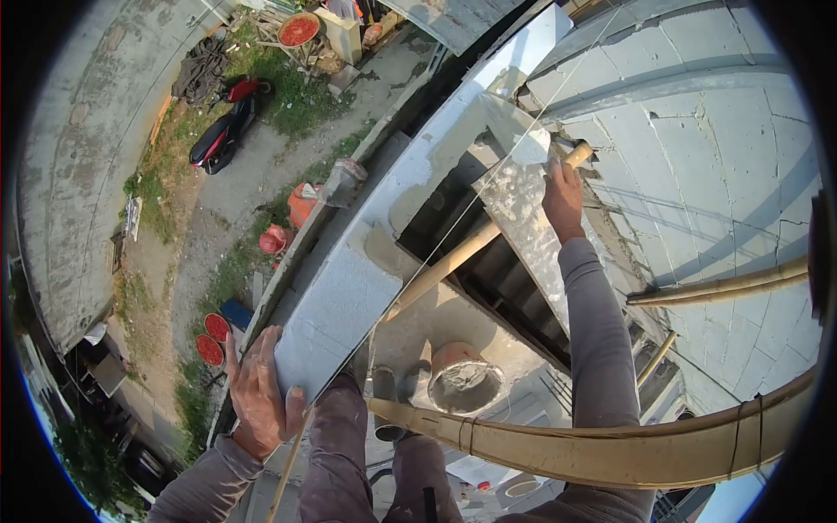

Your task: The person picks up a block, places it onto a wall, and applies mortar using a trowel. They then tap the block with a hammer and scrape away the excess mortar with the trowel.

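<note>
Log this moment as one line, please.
left hand: against end of pale block | right hand: near bamboo pole, grip unclear | bucket: below, grey mix inside

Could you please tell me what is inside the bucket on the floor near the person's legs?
The bucket holds a grey, paste-like mix with an uneven surface. The mix covers the bottom, so its depth and anything beneath it cannot be seen.
</note>
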Action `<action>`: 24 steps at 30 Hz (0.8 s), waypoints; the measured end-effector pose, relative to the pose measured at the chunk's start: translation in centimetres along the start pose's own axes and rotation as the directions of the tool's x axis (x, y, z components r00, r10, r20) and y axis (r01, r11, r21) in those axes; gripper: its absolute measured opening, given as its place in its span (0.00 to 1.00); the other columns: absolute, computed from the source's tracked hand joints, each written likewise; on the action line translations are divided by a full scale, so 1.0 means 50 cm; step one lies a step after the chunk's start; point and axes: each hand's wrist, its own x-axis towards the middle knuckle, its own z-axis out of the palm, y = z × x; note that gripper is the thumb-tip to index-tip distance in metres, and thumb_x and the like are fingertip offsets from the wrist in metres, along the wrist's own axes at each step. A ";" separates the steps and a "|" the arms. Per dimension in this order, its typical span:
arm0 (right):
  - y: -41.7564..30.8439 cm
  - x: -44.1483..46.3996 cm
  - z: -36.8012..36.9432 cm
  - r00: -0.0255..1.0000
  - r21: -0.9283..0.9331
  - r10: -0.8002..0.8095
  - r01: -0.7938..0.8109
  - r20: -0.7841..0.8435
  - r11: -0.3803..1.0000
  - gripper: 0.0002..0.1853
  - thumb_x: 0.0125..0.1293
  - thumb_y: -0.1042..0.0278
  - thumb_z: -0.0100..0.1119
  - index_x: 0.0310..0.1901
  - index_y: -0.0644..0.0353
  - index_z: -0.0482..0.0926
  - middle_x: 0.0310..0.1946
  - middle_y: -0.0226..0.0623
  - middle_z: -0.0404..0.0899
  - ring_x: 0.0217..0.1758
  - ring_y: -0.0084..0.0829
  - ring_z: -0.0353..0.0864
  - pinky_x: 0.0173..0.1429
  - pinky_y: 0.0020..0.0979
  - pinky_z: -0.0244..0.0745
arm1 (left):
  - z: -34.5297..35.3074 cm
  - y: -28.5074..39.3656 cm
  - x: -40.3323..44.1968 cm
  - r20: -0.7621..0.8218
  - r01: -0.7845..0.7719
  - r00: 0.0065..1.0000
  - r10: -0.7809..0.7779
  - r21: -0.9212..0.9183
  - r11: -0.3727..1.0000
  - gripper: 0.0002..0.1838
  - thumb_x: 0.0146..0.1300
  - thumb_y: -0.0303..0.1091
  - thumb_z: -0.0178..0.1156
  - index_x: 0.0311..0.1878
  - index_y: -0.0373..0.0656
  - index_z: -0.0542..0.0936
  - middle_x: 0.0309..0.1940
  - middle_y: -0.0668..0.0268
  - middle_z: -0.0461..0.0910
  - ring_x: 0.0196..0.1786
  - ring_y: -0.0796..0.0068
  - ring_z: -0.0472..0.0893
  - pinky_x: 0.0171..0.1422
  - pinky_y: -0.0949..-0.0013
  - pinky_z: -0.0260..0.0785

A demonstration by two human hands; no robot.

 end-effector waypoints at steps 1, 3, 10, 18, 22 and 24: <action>0.017 0.027 0.005 1.000 -0.018 0.019 -0.019 -0.017 1.000 0.21 0.69 0.73 0.58 0.63 0.56 0.75 0.53 0.46 0.77 0.54 0.54 0.77 0.57 0.50 0.73 | 0.000 0.001 0.001 0.003 0.011 1.000 -0.011 -0.003 1.000 0.40 0.72 0.49 0.47 0.77 0.27 0.58 0.64 0.40 0.76 0.67 0.41 0.77 0.84 0.31 0.37; 0.037 0.071 0.018 0.998 0.040 0.058 -0.057 -0.036 0.998 0.20 0.68 0.73 0.58 0.62 0.56 0.75 0.53 0.46 0.77 0.55 0.55 0.77 0.58 0.51 0.74 | 0.002 0.002 0.003 0.010 0.027 1.000 -0.027 -0.010 1.000 0.40 0.72 0.49 0.46 0.77 0.27 0.58 0.64 0.40 0.76 0.67 0.41 0.77 0.84 0.31 0.37; -0.019 0.101 0.011 0.984 0.303 0.171 -0.150 -0.044 0.941 0.21 0.69 0.69 0.63 0.61 0.63 0.73 0.50 0.58 0.80 0.54 0.62 0.80 0.57 0.53 0.76 | -0.002 0.004 0.011 0.040 0.063 0.997 -0.060 -0.053 0.997 0.41 0.71 0.48 0.48 0.78 0.28 0.57 0.63 0.40 0.77 0.67 0.41 0.77 0.84 0.31 0.36; -0.294 -0.118 -0.120 0.980 0.473 0.041 -0.130 0.194 0.871 0.23 0.69 0.72 0.60 0.65 0.69 0.72 0.46 0.59 0.79 0.44 0.63 0.82 0.46 0.52 0.79 | 0.003 -0.005 0.005 -0.097 -0.077 0.992 0.075 -0.015 0.997 0.45 0.68 0.43 0.52 0.84 0.40 0.47 0.68 0.44 0.75 0.68 0.41 0.77 0.83 0.26 0.38; -0.376 -0.214 -0.130 0.970 0.539 -0.094 -0.043 0.225 0.841 0.25 0.68 0.74 0.61 0.66 0.70 0.71 0.45 0.55 0.78 0.42 0.59 0.82 0.46 0.49 0.80 | -0.015 0.009 0.012 0.072 0.064 0.995 -0.063 -0.019 0.998 0.47 0.66 0.41 0.53 0.85 0.45 0.43 0.70 0.45 0.74 0.68 0.41 0.77 0.83 0.26 0.40; -0.388 -0.227 -0.124 0.954 0.560 -0.121 -0.056 0.275 0.826 0.26 0.68 0.74 0.61 0.67 0.70 0.71 0.45 0.54 0.78 0.42 0.58 0.82 0.46 0.48 0.80 | -0.006 0.004 0.008 0.034 0.044 0.998 -0.044 -0.026 0.999 0.47 0.65 0.40 0.53 0.85 0.44 0.45 0.70 0.45 0.74 0.67 0.41 0.78 0.83 0.26 0.40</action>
